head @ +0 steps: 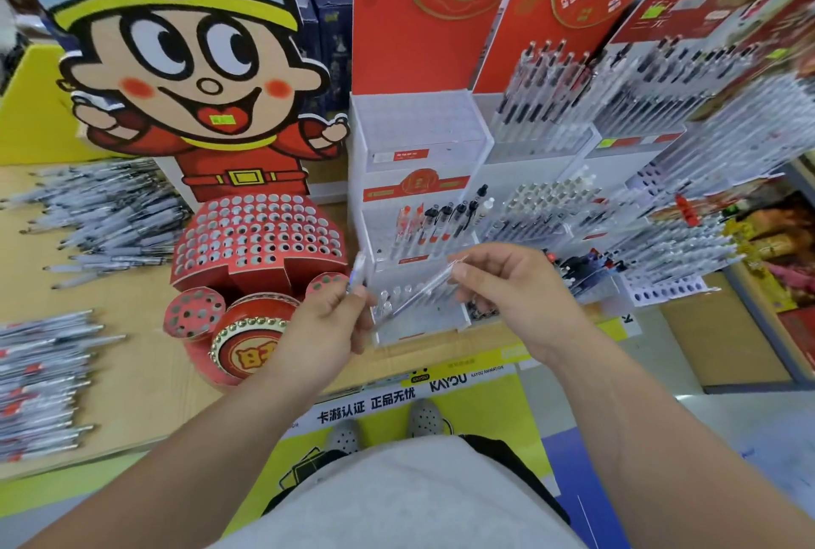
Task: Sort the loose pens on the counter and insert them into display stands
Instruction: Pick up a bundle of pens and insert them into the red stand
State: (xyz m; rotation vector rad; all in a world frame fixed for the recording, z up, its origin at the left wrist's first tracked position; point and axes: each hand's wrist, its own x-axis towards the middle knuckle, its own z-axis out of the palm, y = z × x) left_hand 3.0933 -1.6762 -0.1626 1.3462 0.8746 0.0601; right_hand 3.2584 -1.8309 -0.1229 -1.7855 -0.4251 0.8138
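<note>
**Desk:** Entry for the hands, please.

**Me:** Item 1, right hand (507,292). I logged its fingers pinching a clear pen (419,295) at the upper end. The barrel slanted down to the left, with the tip low over the front tier of the clear stand (441,142), not yet in a hole. Item 2, left hand (326,328). Its fingers were closed round a pale piece (358,269) that stuck up from the grip. It was blurred; it may have been a cap or a second pen, and I could not say which.

**Desk:** Stock?

**Me:** Item 3, loose pens (101,213). Two heaps lay on the desk (145,350), far left, well apart from both hands. Item 4, seated pens (436,222). A short row stood on the clear stand's middle tier. Item 5, red cartoon stand (256,235). It stood just beside the clear stand, its skirt pierced with rows of holes.

**Desk:** Step in hand?

**Me:** Insertion, by my reading. One pen had been brought to its stand, and most of the stock was not yet placed.

**Desk:** Next move?

**Me:** I judged it called for lining the tip up over a free hole in the front tier, tipping the barrel nearer upright, then pushing straight down. The holes sat close together, so a slanted entry could snag a neighbour.
</note>
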